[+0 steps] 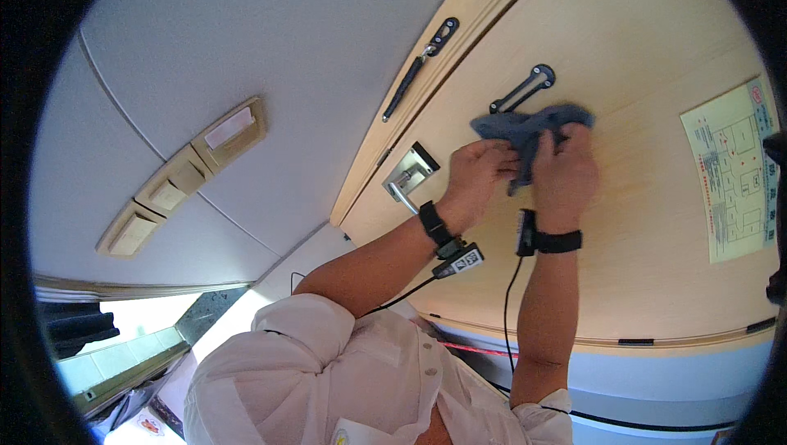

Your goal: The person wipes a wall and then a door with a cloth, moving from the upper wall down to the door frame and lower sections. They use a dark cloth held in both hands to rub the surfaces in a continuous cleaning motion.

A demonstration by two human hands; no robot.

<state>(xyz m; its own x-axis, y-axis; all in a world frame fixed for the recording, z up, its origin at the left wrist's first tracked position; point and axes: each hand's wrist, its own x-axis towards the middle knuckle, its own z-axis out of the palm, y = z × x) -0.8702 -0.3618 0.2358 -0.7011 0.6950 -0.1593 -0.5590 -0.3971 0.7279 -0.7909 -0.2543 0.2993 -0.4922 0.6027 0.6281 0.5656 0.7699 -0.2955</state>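
Note:
A dark blue-grey cloth [519, 127] is bunched up in front of a light wood door [627, 199]. My left hand [479, 174] pinches its left edge between thumb and fingers. On the other side, my right hand [567, 174] grips the bunched part, slightly blurred. Just above the cloth, a black door guard loop [522, 90] is screwed to the door. A metal lever handle [403, 193] on a square plate sits left of my left hand, its end partly hidden behind my wrist.
A black door guard arm [406, 88] hangs on the wooden door frame [363, 181]. A printed floor-plan notice [731, 174] is on the door at right. Beige switch plates [178, 184] line the grey wall. Black cables [509, 297] trail from both wrist straps.

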